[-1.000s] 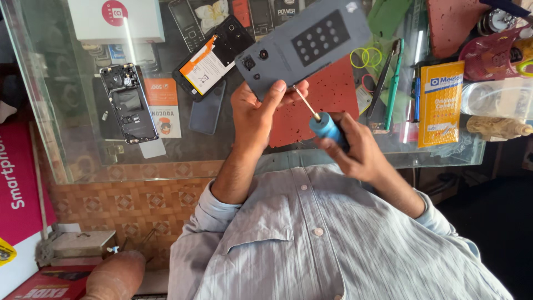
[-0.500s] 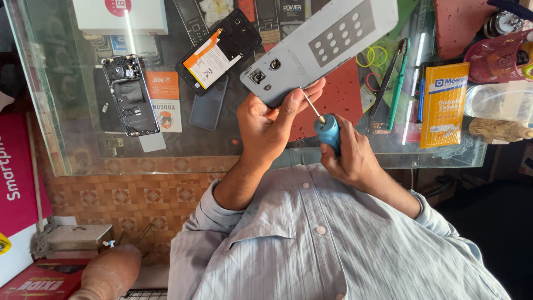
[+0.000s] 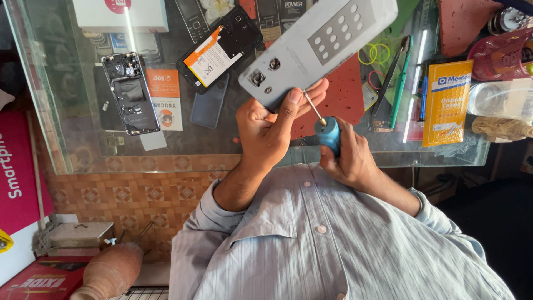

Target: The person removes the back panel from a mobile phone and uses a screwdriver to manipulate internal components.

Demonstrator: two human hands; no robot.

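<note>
1. Grey panel (image 3: 319, 47): a flat, matte grey slab with rounded corners, a grid of small round holes near one end and round fittings near the other. It is held tilted above the glass counter (image 3: 83, 144), and its upper end runs out of the top of the frame.
2. Change from half a second ago: the panel sits slightly higher and further right in view; the grips on it and on the screwdriver match the earlier picture.
3. Left hand (image 3: 272, 130): fingers clamped on the panel's lower edge, thumb pressed flat on the grey face just beside the round fittings.
4. Screwdriver (image 3: 325, 129): a thin, bright metal shaft with a smooth, blue, barrel-shaped handle. The tip touches the panel's lower edge, next to the left thumb.
5. Right hand (image 3: 347, 158): fingers wrapped tightly around the blue handle, just below the panel.
6. Shirt (image 3: 333, 244): pale grey cloth with fine stripes and white buttons, below both hands.
7. Left of the panel, an open phone (image 3: 219, 50) lies on the glass counter with its orange-and-white battery showing. Further left is a stripped phone frame (image 3: 130, 91), dark, with bare circuitry.
8. Right of the panel: a red mat (image 3: 344, 97) with a rough surface, a green-handled brush (image 3: 397, 83) and a flat orange packet (image 3: 447, 103).
</note>
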